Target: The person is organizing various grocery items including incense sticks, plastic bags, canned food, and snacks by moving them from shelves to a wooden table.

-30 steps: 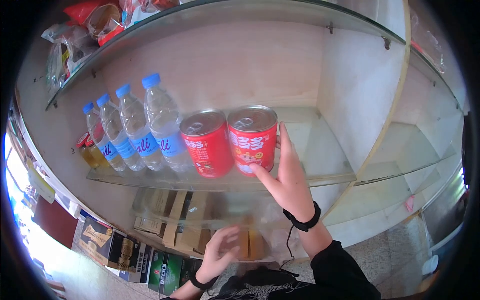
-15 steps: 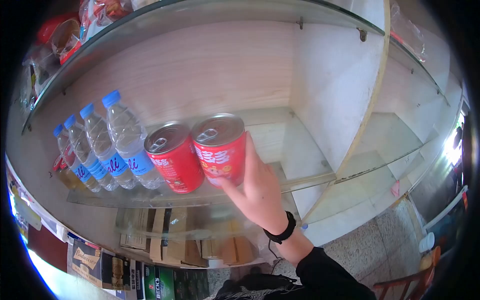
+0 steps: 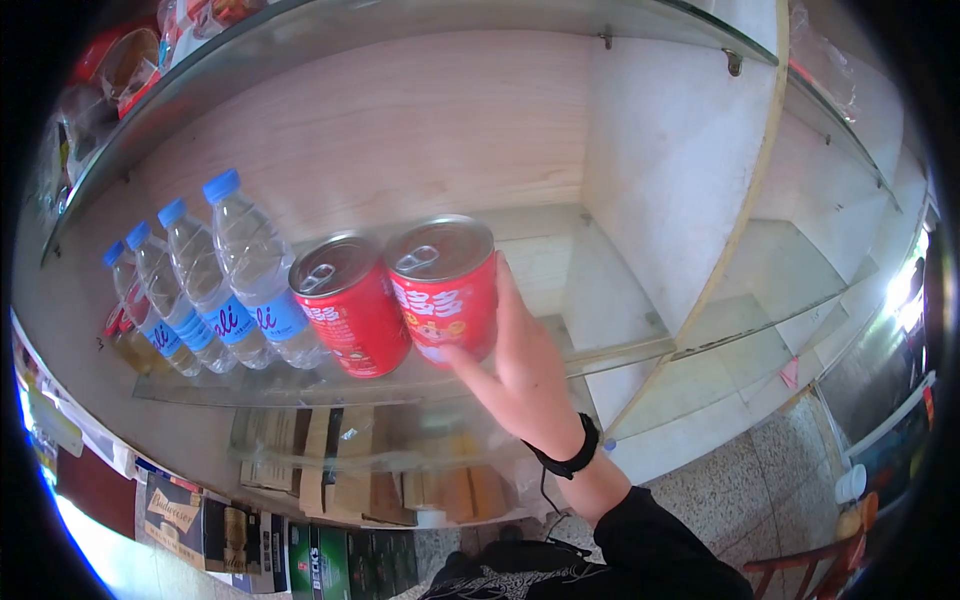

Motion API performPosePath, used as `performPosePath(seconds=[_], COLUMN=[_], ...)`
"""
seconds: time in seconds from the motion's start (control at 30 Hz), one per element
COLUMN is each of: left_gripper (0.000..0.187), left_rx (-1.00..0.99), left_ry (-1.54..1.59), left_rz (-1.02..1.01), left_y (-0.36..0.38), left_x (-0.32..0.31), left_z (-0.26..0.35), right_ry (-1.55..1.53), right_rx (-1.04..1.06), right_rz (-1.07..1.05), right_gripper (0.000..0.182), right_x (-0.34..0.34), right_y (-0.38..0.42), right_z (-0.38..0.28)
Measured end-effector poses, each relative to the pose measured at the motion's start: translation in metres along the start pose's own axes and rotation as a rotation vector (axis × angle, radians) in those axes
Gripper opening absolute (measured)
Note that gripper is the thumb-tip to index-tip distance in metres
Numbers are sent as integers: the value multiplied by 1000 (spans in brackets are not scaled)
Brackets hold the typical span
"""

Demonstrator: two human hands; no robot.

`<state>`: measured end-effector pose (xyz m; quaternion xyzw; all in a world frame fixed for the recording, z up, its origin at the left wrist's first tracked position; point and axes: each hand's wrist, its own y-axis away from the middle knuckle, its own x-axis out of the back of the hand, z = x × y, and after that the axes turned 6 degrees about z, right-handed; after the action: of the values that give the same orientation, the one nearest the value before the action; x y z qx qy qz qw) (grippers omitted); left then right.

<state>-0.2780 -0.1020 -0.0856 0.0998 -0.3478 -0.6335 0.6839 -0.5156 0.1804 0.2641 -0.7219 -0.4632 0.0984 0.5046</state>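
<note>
Red can (image 3: 445,310), and my right hand (image 3: 530,385) is on it! The thumb (image 3: 465,365) lies across the front, low on the label, and the fingers wrap the right side, partly hidden behind; so the grip is closed around it, though how hard it presses I cannot tell. The left hand is out of view, fingers unknown.

The can stands upright on the glass shelf (image 3: 620,355), right up beside a second can (image 3: 358,325); whether the two touch at the back, I cannot tell. I'd call this the placing-and-squaring step, with the base looking down on the glass. From here, a release calls for a level can and a thumb peeled straight off, fingers easing out sideways so nothing gets dragged toward the front edge.

Now the surface: clear glass, slick by my judgement, with four blue-capped bottles (image 3: 248,255) lined up left of the cans and little jars (image 3: 140,347) beyond them. Behind runs a pale wooden back panel (image 3: 400,130); a white divider (image 3: 680,170) closes the right side. Bagged goods (image 3: 90,115) crowd the upper left, cartons (image 3: 345,490) sit below, beer boxes (image 3: 180,525) lower left, and the speckled floor (image 3: 720,500) spreads out at lower right.
</note>
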Motion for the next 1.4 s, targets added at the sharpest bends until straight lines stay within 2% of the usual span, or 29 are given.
performPosePath(seconds=[0.07, 0.13, 0.2, 0.23, 0.27, 0.3, 0.37, 0.43, 0.5, 0.53, 0.6, 0.73, 0.8, 0.87, 0.93, 0.97, 1.0, 1.07, 1.13, 1.2, 1.3, 1.4], left_gripper=[27, 27, 27, 30, 32, 37, 48, 62, 71, 71, 76, 77, 77, 75, 74, 74, 74, 71, 67, 67, 67, 65], left_rx=[-84, -324, -635, -647, -760, -1041, -1352, -1473, -1582, -1584, -1599, -1626, -1631, -1654, -1490, -1373, -1366, -1237, -1252, -1155, -1029, -958], left_ry=[12, 46, 124, 240, 307, 109, 149, 177, 152, 154, 214, 208, 263, 235, 371, 414, 410, 251, 197, 249, 206, 112], left_rz=[11, 24, 11, -113, -125, -164, -231, -245, -128, -139, 74, 45, -6, -58, -390, -454, -502, -718, -790, -903, -1078, -1272], left_y=[-1, -6, -9, 8, 27, 35, 48, 55, 54, 50, 38, 35, 34, 27, 25, 22, 21, 20, 14, 5, 6, 21], left_x=[4, 15, 28, 38, 40, 50, 45, 36, 27, 19, 2, -3, 1, 10, 22, 26, 31, 43, 40, 28, 5, -11], left_z=[9, 44, 116, 182, 229, 263, 315, 353, 387, 399, 411, 414, 406, 397, 379, 369, 363, 355, 342, 323, 298, 278], right_ry=[-15, -37, -46, -52, -28, -4, 30, 68, 120, 128, 17, -89, -147, -65, 17, 115, 220, 265, 341, 371, 217, 433], right_rx=[16, 24, 52, 49, 1, -48, -98, -149, -151, -154, -141, -134, -236, -227, -238, -202, -176, -295, -369, -422, -623, -689], right_rz=[21, 36, 102, 98, 95, 93, 76, 66, 75, 79, 127, 146, 172, 173, 175, 98, 17, -4, 10, 53, 195, 221], right_gripper=[83, 82, 83, 83, 85, 88, 90, 92, 93, 93, 91, 91, 92, 94, 96, 98, 99, 101, 101, 97, 85, 80], right_x=[-1, -3, -6, -7, -7, -8, -8, -9, -10, -10, -9, 6, 15, 25, 34, 38, 42, 41, 37, 35, 39, 48], right_y=[0, 0, 0, -1, -2, -2, -5, -6, -5, -4, -1, 13, 28, 51, 75, 85, 96, 118, 145, 178, 214, 255], right_z=[0, -1, 0, -1, -4, -6, -8, -9, -9, -7, -5, -13, -34, -53, -71, -79, -89, -108, -120, -125, -145, -171])
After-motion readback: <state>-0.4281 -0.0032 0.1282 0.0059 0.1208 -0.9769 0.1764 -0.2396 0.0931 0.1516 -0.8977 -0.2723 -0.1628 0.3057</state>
